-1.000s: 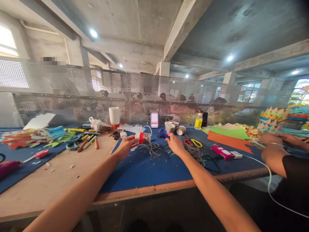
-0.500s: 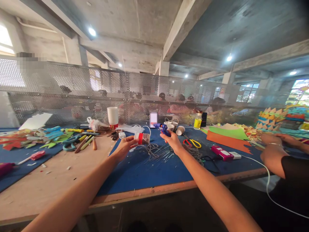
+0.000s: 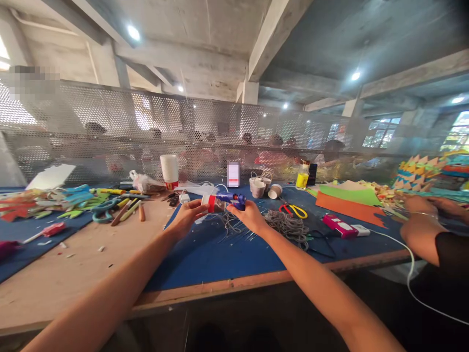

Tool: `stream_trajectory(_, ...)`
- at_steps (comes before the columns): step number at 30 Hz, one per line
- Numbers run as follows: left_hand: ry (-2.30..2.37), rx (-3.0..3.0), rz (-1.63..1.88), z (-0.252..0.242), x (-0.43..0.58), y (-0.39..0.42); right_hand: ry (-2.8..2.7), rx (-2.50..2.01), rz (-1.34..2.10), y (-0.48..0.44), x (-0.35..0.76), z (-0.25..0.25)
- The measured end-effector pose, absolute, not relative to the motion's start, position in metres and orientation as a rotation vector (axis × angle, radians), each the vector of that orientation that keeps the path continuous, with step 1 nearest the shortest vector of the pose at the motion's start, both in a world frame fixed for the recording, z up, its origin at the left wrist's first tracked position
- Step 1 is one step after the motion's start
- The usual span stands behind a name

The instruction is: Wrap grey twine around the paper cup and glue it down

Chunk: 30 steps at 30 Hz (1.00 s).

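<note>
My left hand (image 3: 189, 214) is closed round a white paper cup (image 3: 208, 202) with a red band; the cup lies on its side, partly wrapped in grey cord. A blue hot glue gun (image 3: 231, 197) is gripped in my right hand (image 3: 252, 215), its nozzle end pointing left at the cup. Whether the nozzle touches the cup I cannot tell. Below and right of my hands, a heap of grey cord (image 3: 287, 226) and several thin clear sticks rest on the blue mat (image 3: 205, 266). Scissors (image 3: 294, 211) with red and yellow handles lie behind the cord.
Several paper cups (image 3: 258, 188) stand behind my hands, before an upright phone (image 3: 233, 175). Left are a cup stack (image 3: 169, 168) and hand tools (image 3: 126, 211). A yellow bottle (image 3: 302, 177), coloured paper (image 3: 348, 208) and a magenta device (image 3: 339, 227) are right, near a co-worker's arm (image 3: 421, 230).
My right hand has brought the glue gun left and lower, up to the cup. The cup in my left hand has barely moved. The head view has shifted slightly.
</note>
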<state>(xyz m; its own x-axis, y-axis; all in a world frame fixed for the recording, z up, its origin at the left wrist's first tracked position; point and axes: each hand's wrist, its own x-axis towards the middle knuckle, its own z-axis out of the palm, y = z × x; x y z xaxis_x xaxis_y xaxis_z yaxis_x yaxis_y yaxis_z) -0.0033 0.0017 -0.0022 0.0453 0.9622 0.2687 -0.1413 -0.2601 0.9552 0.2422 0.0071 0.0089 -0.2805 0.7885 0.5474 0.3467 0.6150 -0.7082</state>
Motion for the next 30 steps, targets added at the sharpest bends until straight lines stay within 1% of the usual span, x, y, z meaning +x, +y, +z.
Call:
stream_trajectory(4,0.946,1.313,1.419,0.000,-0.003,0.001,-1.902,-0.945,0.475,0.001,0.243,0.008)
stream_trajectory(18,0.959,1.315,1.426,-0.005,-0.008,0.007,-1.991,-1.070,0.302,0.002,0.244,0.004)
stream_trajectory(30,1.001,1.302,1.475,0.000,-0.005,0.003,-2.095,-1.166,0.130,-0.005,0.245,0.007)
